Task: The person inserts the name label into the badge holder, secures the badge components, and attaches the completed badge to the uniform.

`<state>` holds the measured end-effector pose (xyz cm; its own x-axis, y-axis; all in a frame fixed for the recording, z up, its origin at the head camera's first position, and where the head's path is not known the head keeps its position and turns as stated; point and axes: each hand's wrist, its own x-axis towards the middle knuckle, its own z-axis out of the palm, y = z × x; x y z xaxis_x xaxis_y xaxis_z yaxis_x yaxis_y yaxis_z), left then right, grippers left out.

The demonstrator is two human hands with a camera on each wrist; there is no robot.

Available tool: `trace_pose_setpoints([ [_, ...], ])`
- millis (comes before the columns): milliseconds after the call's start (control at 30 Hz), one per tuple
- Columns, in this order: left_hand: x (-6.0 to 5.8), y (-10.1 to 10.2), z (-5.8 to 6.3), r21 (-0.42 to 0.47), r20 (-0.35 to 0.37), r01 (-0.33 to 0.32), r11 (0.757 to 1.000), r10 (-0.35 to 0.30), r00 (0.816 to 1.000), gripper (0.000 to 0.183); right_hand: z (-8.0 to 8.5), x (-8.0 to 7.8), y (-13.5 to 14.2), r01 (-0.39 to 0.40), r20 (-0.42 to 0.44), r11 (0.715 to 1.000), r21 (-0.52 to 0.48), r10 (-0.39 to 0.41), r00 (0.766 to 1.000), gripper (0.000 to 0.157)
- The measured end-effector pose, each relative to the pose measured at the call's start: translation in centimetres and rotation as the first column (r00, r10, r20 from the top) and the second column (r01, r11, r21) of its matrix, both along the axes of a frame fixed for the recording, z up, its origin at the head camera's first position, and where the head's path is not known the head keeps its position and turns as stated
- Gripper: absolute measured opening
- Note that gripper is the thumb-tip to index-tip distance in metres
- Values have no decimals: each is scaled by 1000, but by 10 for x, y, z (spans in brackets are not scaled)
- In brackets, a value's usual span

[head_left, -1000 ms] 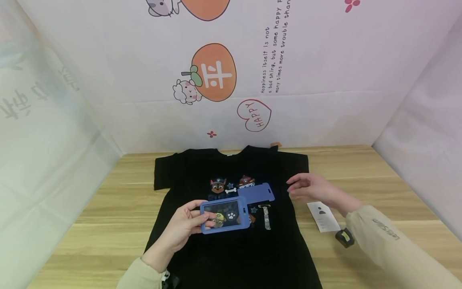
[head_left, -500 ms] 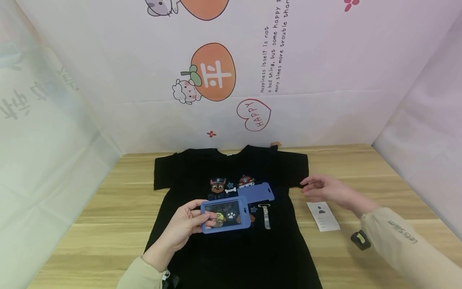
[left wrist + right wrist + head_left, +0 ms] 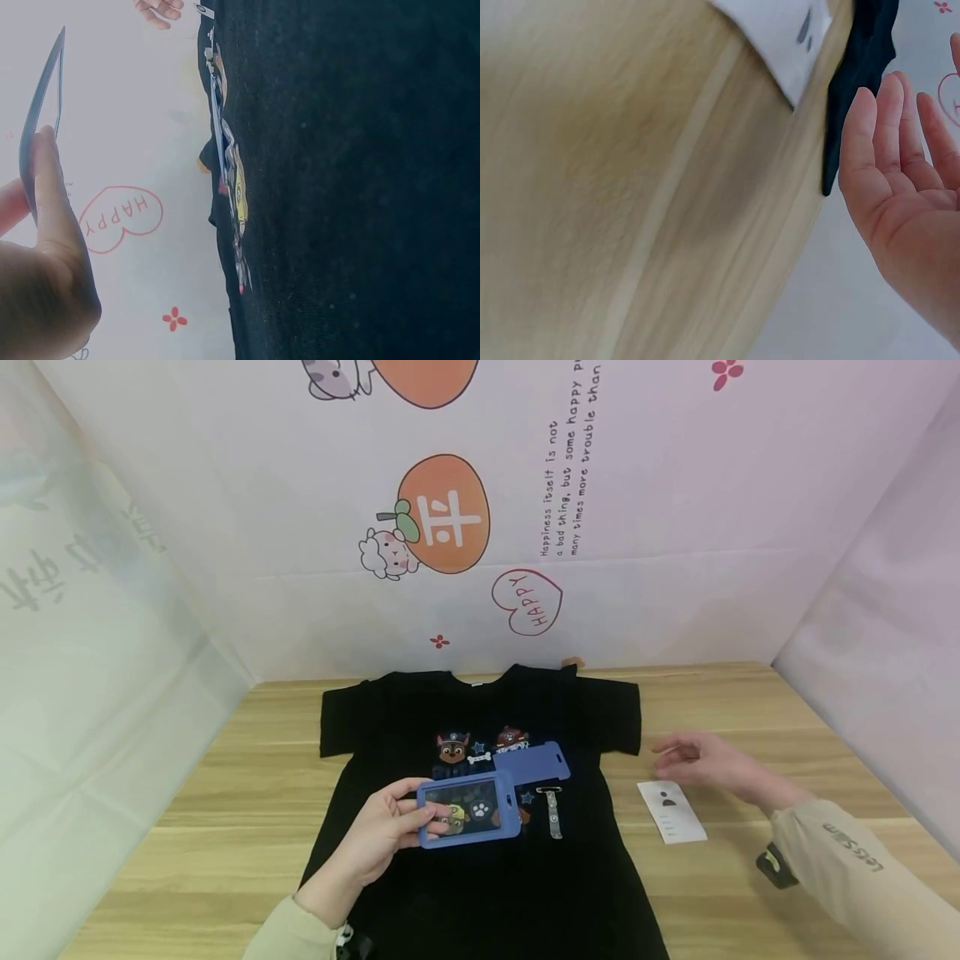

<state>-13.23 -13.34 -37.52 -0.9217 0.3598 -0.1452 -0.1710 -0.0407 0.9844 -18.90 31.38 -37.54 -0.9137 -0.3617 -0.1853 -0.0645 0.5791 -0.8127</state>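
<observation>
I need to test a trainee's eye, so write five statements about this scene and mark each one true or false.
1. The person's left grip holds the blue frame. True.
2. The white card lies on the black shirt. False: it lies on the wooden table, beside the shirt.
3. The right grip pinches the white card. False: it holds nothing and hovers near the card.
4. The flat blue panel lies on the shirt. True.
5. The small strap hangs from the blue frame. False: it lies on the shirt, apart from the frame.
</observation>
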Motion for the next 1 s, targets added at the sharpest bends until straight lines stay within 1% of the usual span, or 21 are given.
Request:
trace_pose_setpoints([
  [67, 0, 0, 0, 1, -1, 1, 1000, -1, 1000, 43, -2, 0, 2, 10, -4, 1000, 29, -10, 1000, 53],
  [300, 0, -1, -1, 3, 0, 7, 1000, -7, 1000, 43, -9, -2, 10, -1, -46, 998, 70, 4, 999, 53],
  [533, -1, 0, -2, 11, 4, 9, 1000, -9, 1000, 43, -15, -3, 17, 3, -70, 988, 153, 8, 998, 52],
  [833, -1, -1, -4, 18, 11, 17, 1000, -17, 1000, 43, -24, -5, 23, 2, -66, 991, 134, 7, 998, 54],
  [1000, -1, 0, -3, 25, 7, 20, 999, -20, 1000, 42, -24, -5, 19, -5, -82, 986, 167, 19, 996, 54],
])
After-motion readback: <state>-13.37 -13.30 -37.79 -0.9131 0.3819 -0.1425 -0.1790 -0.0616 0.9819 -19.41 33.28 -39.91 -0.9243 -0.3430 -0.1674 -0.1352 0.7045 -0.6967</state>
